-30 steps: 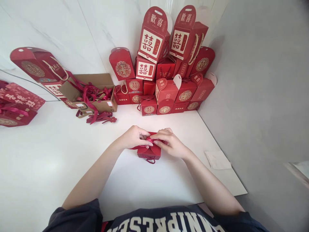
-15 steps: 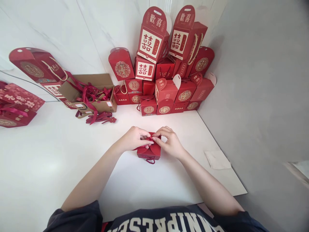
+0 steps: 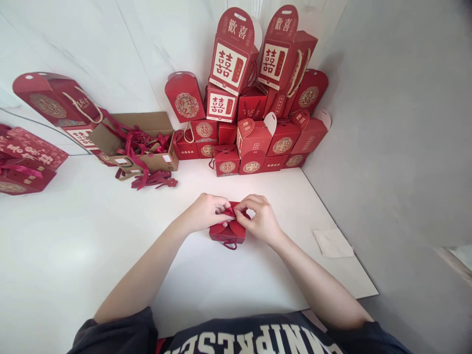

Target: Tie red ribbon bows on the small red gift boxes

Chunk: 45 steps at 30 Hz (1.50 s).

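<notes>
A small red gift box [image 3: 225,237] stands on the white table in front of me, a red cord handle [image 3: 230,245] hanging from its near side. At its top, a red ribbon [image 3: 230,211] lies between my hands. My left hand [image 3: 209,211] pinches the ribbon from the left, thumb against fingers. From the right, my right hand [image 3: 259,216] pinches it too, thumb and forefinger pressed together. My fingers partly hide the ribbon and the top flaps, so the shape of any knot or bow cannot be made out.
An open cardboard box [image 3: 153,160] of red ribbons stands back left, with flower-shaped red tags [image 3: 157,180] before it. Red gift boxes [image 3: 251,164] are stacked along the back wall. More red packages [image 3: 27,177] lie far left. A white tissue [image 3: 333,243] lies near the right edge.
My right hand has shifted slightly to the right, its fingertips drawing a little apart from my left fingertips. The gift box stays in place.
</notes>
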Each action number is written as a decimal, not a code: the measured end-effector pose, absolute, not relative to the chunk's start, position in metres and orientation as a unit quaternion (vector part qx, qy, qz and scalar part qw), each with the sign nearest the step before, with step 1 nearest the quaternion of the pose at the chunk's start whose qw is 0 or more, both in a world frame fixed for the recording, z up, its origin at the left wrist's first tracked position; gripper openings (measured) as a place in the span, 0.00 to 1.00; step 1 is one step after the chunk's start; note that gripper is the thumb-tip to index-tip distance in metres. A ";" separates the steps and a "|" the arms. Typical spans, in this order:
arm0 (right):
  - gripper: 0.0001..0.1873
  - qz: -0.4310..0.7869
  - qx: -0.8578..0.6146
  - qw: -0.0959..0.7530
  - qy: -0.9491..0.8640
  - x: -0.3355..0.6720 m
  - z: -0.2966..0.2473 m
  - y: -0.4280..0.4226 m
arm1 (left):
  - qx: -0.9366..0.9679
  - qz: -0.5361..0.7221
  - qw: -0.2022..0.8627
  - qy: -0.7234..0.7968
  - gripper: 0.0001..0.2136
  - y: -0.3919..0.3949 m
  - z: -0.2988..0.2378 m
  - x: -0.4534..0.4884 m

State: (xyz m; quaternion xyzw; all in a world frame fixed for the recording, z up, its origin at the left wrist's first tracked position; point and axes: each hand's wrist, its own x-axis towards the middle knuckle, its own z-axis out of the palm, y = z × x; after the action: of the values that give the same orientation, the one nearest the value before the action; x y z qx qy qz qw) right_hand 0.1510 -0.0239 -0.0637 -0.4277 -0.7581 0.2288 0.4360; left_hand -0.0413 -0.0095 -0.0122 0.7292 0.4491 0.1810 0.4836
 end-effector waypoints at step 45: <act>0.04 0.416 -0.369 0.455 -0.695 0.147 -0.085 -0.020 | 0.665 0.176 0.599 0.410 0.14 -0.001 -0.012 -0.054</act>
State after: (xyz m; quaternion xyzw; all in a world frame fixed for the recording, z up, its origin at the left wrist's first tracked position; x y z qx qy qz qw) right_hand 0.1469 -0.0200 -0.0848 -0.3690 -0.6954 0.4158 0.4554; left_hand -0.0535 -0.0012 -0.0117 0.6650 0.4098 0.1755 0.5993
